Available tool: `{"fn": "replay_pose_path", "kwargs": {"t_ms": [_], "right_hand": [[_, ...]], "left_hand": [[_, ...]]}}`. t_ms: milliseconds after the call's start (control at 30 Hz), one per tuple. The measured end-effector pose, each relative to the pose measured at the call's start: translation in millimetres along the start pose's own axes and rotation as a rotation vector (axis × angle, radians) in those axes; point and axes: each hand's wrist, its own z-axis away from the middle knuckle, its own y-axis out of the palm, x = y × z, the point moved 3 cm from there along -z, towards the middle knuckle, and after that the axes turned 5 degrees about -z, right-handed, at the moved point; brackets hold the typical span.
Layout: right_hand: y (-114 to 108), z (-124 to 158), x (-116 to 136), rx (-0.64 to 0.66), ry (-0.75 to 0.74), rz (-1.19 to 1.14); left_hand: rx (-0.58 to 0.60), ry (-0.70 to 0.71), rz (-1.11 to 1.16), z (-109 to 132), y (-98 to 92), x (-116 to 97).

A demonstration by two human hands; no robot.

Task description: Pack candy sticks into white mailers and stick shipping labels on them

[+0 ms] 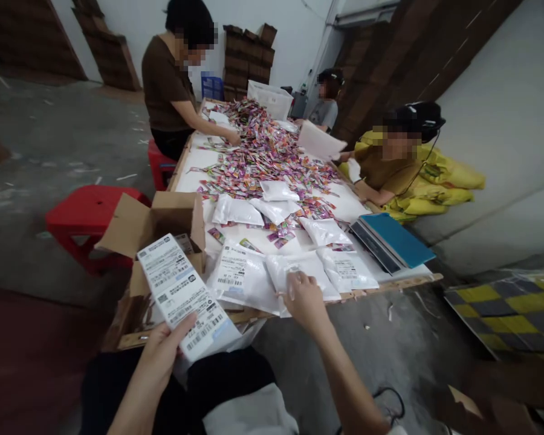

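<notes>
A folded stack of printed shipping labels [184,296] is gripped in my left hand [165,341], thumb on top, at the table's near edge. My right hand [304,299] has its fingers curled at the near side of a plump white mailing bag [317,269], pinching or pressing it; the fingertips are partly hidden. On its left lies a labelled mailing bag [254,281], its label facing up. Another labelled mailing bag [350,270] sits just to the right. Farther back are several filled white bags [276,210] whose visible sides are plain.
Small colourful sachets [263,151] are heaped across the table. An open cardboard box [176,220] stands at the left corner, beside a red stool [97,208]. A blue-topped device [392,241] rests at the right edge. Three people sit around the table; one holds a white bag [321,142].
</notes>
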Motion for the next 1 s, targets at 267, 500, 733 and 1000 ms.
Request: {"fn": "replay_pose_path", "kwargs": {"t_ms": [267, 500, 733, 1000], "right_hand": [[20, -2, 99, 0.233, -0.462, -0.993], [26, 13, 115, 0.404, -0.792, -0.948], [17, 14, 103, 0.108, -0.908, -0.83], [-61, 28, 88, -0.27, -0.841, -1.084]], "left_hand": [[0.268, 0.207, -0.284, 25, 15.5, 5], [0.13, 0.066, 0.089, 9, -5.9, -7], [-0.124, 0.001, 0.202, -2, 19.2, -12], [-0.263, 0.001, 0.154, -16, 17.0, -8]]}}
